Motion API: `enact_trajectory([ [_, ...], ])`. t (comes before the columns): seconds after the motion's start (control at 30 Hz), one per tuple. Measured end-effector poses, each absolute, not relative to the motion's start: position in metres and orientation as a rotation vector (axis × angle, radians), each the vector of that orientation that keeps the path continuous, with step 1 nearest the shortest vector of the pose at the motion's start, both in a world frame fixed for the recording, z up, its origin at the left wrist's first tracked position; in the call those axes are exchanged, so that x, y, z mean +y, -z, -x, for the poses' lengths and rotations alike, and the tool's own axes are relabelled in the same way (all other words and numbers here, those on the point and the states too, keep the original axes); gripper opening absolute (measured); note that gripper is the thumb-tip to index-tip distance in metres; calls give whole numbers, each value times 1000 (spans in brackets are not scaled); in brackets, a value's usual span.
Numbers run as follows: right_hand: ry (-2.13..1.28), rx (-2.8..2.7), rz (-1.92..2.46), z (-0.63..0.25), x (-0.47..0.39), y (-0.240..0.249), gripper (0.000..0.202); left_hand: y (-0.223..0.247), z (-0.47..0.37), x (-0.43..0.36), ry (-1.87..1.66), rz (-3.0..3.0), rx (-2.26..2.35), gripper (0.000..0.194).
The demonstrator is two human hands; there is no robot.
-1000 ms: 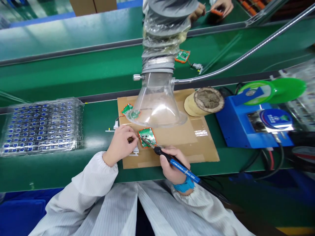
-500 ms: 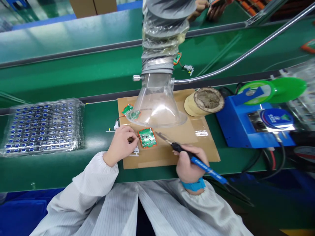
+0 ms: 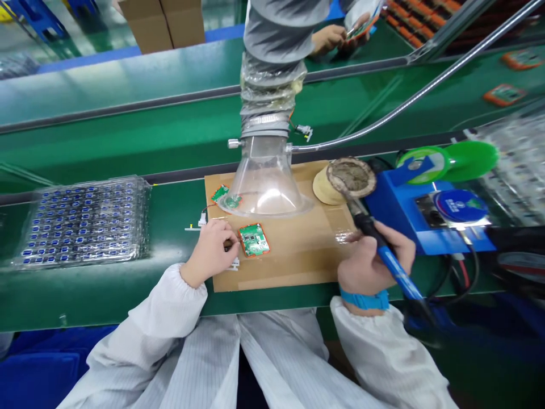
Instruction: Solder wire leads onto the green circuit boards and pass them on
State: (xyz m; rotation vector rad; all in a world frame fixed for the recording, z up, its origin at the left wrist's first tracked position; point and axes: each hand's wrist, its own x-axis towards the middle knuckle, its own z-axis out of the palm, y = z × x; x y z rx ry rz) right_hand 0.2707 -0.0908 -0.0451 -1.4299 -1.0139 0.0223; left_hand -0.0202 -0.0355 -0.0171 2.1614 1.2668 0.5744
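Note:
A green circuit board with an orange edge [image 3: 254, 240] lies on the cardboard sheet [image 3: 293, 267]. Beside its left edge, my left hand [image 3: 215, 245] is closed in a pinch; what its fingers hold is too small to make out. A white connector [image 3: 234, 264] shows just below those fingers. My right hand [image 3: 374, 258] grips a blue and black soldering iron [image 3: 394, 267], whose tip end is at the near rim of the round yellowish pot [image 3: 327, 184]. Another green board [image 3: 220, 193] lies at the sheet's back left, wired to a white connector [image 3: 202, 219].
A clear fume hood [image 3: 268, 187] on a grey hose hangs over the sheet. Stacked clear trays of blue parts [image 3: 85, 221] lie left. At right stands a blue solder feeder [image 3: 426, 210] with a green reel. Across the bench, a person's hands [image 3: 330, 40] hold something.
My right hand has moved right and the iron's tip has gone from near the board to the pot's rim. My left hand has hardly moved. The view has shifted slightly.

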Motion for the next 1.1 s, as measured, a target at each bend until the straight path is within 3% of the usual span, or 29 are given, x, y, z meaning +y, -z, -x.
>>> enact_trajectory([
  [0.27, -432, -1478, 1189, -202, -135, 35, 11, 17, 19, -36, -568, -2173, 1295, 13],
  [0.67, -406, -1548, 1205, -192, -127, 35, 19, 18, 19, -36, -555, -2189, 1299, 15],
  [1.1, -414, -1310, 1289, -210, -132, 50, 12, 13, 19, -37, -515, -2196, 1286, 14],
])
